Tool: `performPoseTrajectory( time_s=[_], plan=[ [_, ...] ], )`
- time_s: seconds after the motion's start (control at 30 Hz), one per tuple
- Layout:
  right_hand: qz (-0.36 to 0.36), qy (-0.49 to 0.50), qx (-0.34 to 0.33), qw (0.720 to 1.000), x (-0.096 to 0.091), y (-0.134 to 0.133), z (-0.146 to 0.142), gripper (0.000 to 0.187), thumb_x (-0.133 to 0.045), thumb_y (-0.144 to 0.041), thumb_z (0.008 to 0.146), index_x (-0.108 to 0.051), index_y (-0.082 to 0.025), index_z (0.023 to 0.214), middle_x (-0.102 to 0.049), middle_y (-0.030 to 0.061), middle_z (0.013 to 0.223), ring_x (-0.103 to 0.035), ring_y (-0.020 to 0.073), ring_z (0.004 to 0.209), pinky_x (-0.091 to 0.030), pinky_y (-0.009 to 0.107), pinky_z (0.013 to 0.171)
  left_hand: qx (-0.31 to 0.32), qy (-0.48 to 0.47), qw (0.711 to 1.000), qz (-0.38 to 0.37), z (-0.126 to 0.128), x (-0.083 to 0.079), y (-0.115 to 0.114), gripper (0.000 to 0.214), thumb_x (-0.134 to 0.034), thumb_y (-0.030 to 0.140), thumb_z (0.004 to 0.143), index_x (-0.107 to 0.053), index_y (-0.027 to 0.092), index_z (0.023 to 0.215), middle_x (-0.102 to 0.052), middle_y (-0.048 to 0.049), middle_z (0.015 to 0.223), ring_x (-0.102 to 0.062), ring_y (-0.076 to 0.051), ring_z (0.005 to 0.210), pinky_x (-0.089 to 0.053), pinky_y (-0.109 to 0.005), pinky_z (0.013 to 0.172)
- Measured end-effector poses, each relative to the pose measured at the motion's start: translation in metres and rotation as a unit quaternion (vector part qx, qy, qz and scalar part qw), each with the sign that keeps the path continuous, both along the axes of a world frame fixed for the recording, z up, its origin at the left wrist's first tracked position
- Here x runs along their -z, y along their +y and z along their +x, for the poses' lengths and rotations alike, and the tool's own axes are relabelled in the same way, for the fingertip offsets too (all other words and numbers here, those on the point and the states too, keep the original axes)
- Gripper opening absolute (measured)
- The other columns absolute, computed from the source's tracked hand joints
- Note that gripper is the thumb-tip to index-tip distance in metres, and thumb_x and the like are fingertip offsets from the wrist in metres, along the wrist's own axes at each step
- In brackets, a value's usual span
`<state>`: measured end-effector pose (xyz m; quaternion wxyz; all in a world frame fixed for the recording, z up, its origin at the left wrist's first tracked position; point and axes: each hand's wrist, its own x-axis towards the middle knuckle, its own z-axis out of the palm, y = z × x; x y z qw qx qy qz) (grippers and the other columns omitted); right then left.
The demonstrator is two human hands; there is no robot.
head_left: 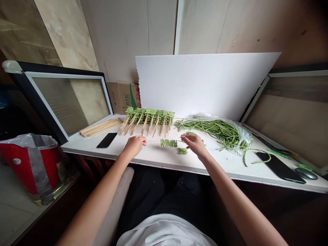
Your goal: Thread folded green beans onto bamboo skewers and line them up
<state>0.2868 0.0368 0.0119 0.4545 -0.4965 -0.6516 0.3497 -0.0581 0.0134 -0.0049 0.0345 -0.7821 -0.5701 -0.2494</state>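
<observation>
My left hand (135,145) is closed around the blunt end of a thin bamboo skewer (153,142), which it holds level above the table. A row of short green bean pieces (168,143) is threaded side by side along the skewer's right part. Close to the right end of that row, my right hand (194,144) has its thumb and fingers pinched together. What lies between those fingertips is too small to make out. A small pile of cut bean pieces (182,151) sits below the right fingers, and more cut pieces (191,133) lie partly hidden behind that hand.
Several stacked bean skewers (151,116) stand at the back, beside loose bamboo sticks (101,127) and a phone (107,140). Long green beans (217,129) in a plastic bag (243,136) lie at right. Another black phone (280,167) is near the right edge. A white board (205,82) stands behind.
</observation>
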Motion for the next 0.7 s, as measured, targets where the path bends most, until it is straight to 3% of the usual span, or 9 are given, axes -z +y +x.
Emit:
performPoseTrajectory(
  time_s=[0.13,0.3,0.4,0.53,0.7],
  plan=[
    [0.088,-0.058,-0.011,0.994,0.006,-0.004,-0.011,0.037,-0.071,-0.048,0.094,-0.081,-0.016,0.109,-0.080,0.0161,0.115,-0.076,0.0285,0.105,-0.065,0.041,0.085,-0.030,0.037,0.997,-0.067,-0.017,0.005,0.005,0.026,-0.061,0.001,0.081,-0.077,0.021,0.076,-0.081,-0.0062,0.082,-0.076,-0.025,0.085,-0.054,-0.033,0.077],
    [0.081,-0.126,-0.096,0.984,0.015,-0.013,-0.026,0.028,-0.065,-0.036,0.096,-0.081,-0.017,0.109,-0.080,0.0146,0.118,-0.076,0.0294,0.106,-0.065,0.042,0.085,-0.049,0.050,0.995,-0.077,-0.028,0.014,0.008,0.018,-0.068,0.004,0.079,-0.079,0.019,0.079,-0.081,-0.0108,0.087,-0.076,-0.030,0.084,-0.055,-0.037,0.078],
    [0.126,-0.202,-0.141,0.961,0.031,-0.014,-0.034,0.035,-0.060,-0.016,0.090,-0.080,-0.021,0.118,-0.078,0.0108,0.126,-0.070,0.0320,0.123,-0.060,0.048,0.101,-0.031,0.045,0.996,-0.066,-0.012,0.018,0.007,0.026,-0.065,0.007,0.085,-0.082,0.018,0.102,-0.081,-0.0144,0.109,-0.076,-0.030,0.098,-0.057,-0.038,0.088],
    [0.184,-0.302,-0.171,0.919,0.053,-0.015,-0.044,0.067,-0.053,0.001,0.075,-0.075,-0.024,0.134,-0.070,0.0076,0.144,-0.041,0.0386,0.155,-0.043,0.063,0.121,0.067,0.005,0.996,-0.056,0.026,0.022,0.000,0.047,-0.052,0.003,0.089,-0.080,0.021,0.122,-0.077,-0.0102,0.129,-0.074,-0.026,0.116,-0.055,-0.035,0.103],
    [0.227,-0.362,-0.188,0.885,0.060,-0.022,-0.052,0.063,-0.052,-0.005,0.087,-0.066,-0.022,0.146,-0.064,0.0081,0.152,-0.027,0.0398,0.162,-0.039,0.065,0.122,0.060,0.031,0.992,-0.102,0.043,0.028,-0.006,0.043,-0.059,0.008,0.086,-0.082,0.023,0.120,-0.080,-0.0122,0.120,-0.076,-0.031,0.110,-0.055,-0.036,0.098]
  ],
)
